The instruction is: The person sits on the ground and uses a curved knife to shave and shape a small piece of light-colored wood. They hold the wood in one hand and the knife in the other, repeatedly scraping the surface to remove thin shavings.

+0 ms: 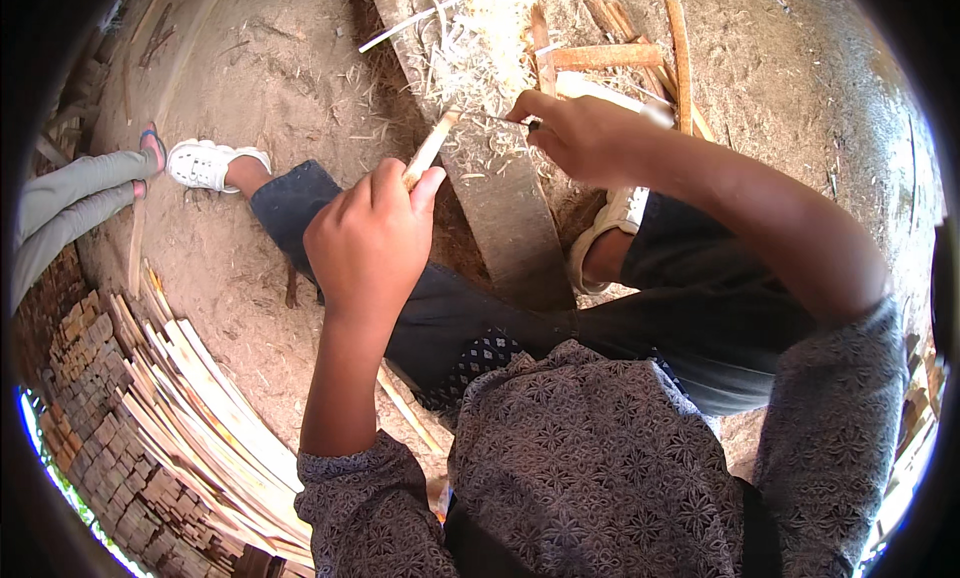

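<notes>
My left hand [370, 238] is closed round a short pale wooden stick [430, 151], which slants up and to the right out of the fist. Opposite it, my right hand [580, 133] has its fingers curled round a knife, mostly hidden in the grip. The knife's thin blade [500, 119] reaches left toward the tip of the stick; whether they touch I cannot tell. Both hands are over a wooden plank [510, 223] that runs away from me between my legs. Curled wood shavings [470, 73] cover its far part.
Loose wood strips [605, 56] lie on the ground beyond my right hand. Long pale slats [205, 388] and stacked small wood blocks [95, 408] fill the lower left. Another person's legs [70, 193] show at the left edge. My white shoes [215, 165] rest on the dirt floor.
</notes>
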Demonstrator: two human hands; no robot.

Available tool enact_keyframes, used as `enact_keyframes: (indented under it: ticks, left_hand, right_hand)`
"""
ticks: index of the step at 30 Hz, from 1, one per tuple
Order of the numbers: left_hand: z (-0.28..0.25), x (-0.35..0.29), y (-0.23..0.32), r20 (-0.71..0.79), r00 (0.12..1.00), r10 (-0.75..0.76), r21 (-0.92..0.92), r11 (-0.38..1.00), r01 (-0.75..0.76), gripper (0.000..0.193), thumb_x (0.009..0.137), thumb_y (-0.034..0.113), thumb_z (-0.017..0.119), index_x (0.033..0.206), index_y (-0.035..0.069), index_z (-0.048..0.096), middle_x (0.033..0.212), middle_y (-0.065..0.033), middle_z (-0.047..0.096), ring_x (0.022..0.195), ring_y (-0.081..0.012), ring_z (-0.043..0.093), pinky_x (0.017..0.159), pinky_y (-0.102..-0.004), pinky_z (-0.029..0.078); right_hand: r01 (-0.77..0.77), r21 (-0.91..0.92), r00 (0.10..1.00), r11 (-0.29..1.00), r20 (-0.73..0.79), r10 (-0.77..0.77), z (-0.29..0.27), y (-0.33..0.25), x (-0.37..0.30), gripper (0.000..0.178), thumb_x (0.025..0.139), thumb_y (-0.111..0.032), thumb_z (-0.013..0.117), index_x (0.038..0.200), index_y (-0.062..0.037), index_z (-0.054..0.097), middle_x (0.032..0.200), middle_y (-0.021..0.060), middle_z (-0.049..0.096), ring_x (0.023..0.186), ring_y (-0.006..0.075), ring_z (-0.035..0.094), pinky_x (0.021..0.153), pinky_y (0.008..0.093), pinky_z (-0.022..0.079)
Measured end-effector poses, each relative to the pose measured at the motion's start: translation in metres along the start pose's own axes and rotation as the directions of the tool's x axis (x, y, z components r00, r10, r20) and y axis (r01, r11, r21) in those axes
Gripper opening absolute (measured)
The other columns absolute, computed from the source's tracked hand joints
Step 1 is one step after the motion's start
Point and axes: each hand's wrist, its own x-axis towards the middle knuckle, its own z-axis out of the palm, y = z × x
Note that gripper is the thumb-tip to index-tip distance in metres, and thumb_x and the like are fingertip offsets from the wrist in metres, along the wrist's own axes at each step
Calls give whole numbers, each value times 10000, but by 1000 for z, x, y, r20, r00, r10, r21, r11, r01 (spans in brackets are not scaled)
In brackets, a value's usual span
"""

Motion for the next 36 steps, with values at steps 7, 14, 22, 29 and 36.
enact_keyframes:
  ticks: [7, 14, 22, 29, 36]
  left_hand:
    - [-2, -7, -2, 6, 999, 37, -30, 999, -37, 321, 945, 391, 730, 825, 128, 590, 682, -36, 640, 595, -239, 660, 550, -378, 517]
    - [-4, -10, -10, 37, 999, -17, -3, 1000, 17, 313, 970, 373, 703, 822, 119, 596, 685, -45, 644, 602, -252, 662, 557, -385, 517]
    - [-2, -2, -10, 43, 999, -19, -32, 999, 20, 242, 991, 313, 654, 887, 99, 614, 720, -66, 661, 619, -283, 663, 567, -411, 514]
    - [0, 1, -21, 75, 995, -64, -102, 992, 72, 214, 1021, 248, 552, 962, 51, 612, 772, -152, 664, 703, -387, 663, 622, -490, 499]
    - [3, -5, -24, 75, 997, -34, -137, 990, 44, 201, 1025, 237, 541, 970, 49, 589, 748, -160, 650, 681, -406, 656, 608, -499, 493]
  right_hand:
    - [65, 55, 995, 996, 75, -69, -16, -55, -42, 264, 1068, -167, 523, 1322, -100, 498, 700, 195, 662, 680, 409, 696, 644, 504, 536]
    - [162, 35, 986, 986, -43, -161, 10, -38, -18, 239, 1050, -158, 564, 1281, -137, 507, 665, 180, 654, 685, 420, 689, 636, 513, 507]
    - [-10, -158, 1000, 987, -26, 6, 45, 71, 17, 303, 1053, -213, 560, 1334, -114, 508, 744, 187, 666, 764, 407, 705, 689, 533, 516]
    - [216, 195, 963, 957, -203, -176, 21, 0, -3, 278, 1071, -213, 553, 1330, -116, 521, 713, 147, 635, 696, 316, 692, 667, 472, 518]
    - [268, 263, 963, 927, -100, -250, 19, -27, -11, 239, 1061, -207, 550, 1272, -104, 504, 713, 182, 658, 736, 417, 696, 695, 518, 530]
